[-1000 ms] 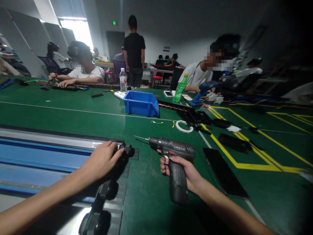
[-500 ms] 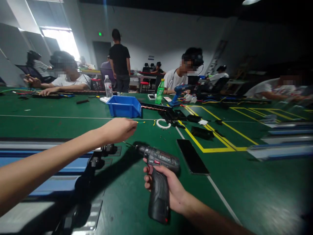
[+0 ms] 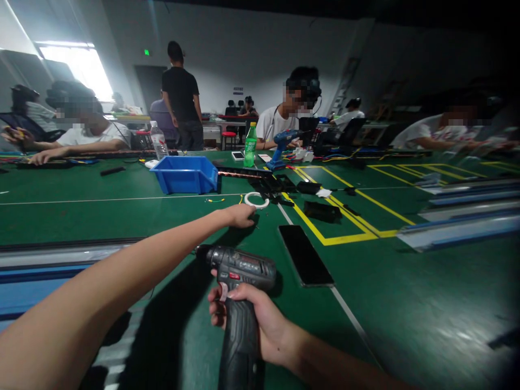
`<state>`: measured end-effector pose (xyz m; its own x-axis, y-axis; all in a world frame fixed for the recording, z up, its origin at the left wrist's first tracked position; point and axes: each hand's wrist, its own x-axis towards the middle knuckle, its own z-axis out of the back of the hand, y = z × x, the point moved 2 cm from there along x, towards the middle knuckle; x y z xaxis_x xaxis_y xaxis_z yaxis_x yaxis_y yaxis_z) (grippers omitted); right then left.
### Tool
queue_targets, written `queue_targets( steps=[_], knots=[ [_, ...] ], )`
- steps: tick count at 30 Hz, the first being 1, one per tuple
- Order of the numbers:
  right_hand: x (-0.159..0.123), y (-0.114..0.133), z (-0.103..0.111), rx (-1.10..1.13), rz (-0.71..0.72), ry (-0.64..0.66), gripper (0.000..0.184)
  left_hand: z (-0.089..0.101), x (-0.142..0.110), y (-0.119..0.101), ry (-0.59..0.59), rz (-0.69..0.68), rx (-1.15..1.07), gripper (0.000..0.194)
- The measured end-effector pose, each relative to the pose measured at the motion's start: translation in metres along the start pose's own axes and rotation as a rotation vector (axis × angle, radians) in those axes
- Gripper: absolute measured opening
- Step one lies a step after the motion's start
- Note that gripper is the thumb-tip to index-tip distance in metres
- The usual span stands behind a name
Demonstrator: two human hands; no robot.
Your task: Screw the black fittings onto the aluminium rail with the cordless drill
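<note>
My right hand (image 3: 260, 319) is wrapped round the handle of a black cordless drill (image 3: 244, 267), index finger at the trigger. The drill points left, and my left forearm partly covers its tip. Stretched forward over the green table, my left hand (image 3: 242, 215) has its fingers apart and pointing down at the tabletop; I see nothing held in them. Just beyond its fingertips lie small dark screws (image 3: 257, 226), too small to make out well. A white ring (image 3: 257, 200) lies right behind that hand. To the right of both hands is a black phone (image 3: 305, 254).
A blue bin (image 3: 184, 176), a green bottle (image 3: 250, 145) and a blue drill (image 3: 280, 149) stand farther back. Black parts (image 3: 322, 211) lie by yellow tape lines. Blue and silver profiles (image 3: 40, 287) lie at left, others (image 3: 459, 225) at right. Co-workers sit across the table.
My left hand has moved right and forward, away from the drill's tip to beside the white ring. The view has shifted right; the drill stays in my right hand and sits lower in view.
</note>
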<state>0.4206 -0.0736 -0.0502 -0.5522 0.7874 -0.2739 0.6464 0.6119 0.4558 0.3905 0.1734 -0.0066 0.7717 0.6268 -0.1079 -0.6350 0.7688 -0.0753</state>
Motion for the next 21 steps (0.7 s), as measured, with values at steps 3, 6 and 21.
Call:
queue_targets(
  steps=[3,6,21],
  knots=[
    [0.003,0.002,-0.001,0.021,-0.012,0.016,0.024,-0.005,0.003,0.001,-0.009,-0.025,-0.037,0.033],
    [0.003,0.003,-0.004,0.045,-0.022,0.005,0.029,0.003,-0.005,0.005,-0.031,-0.050,-0.075,0.029],
    [0.011,0.018,-0.038,-0.395,-0.017,0.130,0.038,0.062,-0.297,0.124,-0.595,0.220,-0.662,0.017]
  ],
)
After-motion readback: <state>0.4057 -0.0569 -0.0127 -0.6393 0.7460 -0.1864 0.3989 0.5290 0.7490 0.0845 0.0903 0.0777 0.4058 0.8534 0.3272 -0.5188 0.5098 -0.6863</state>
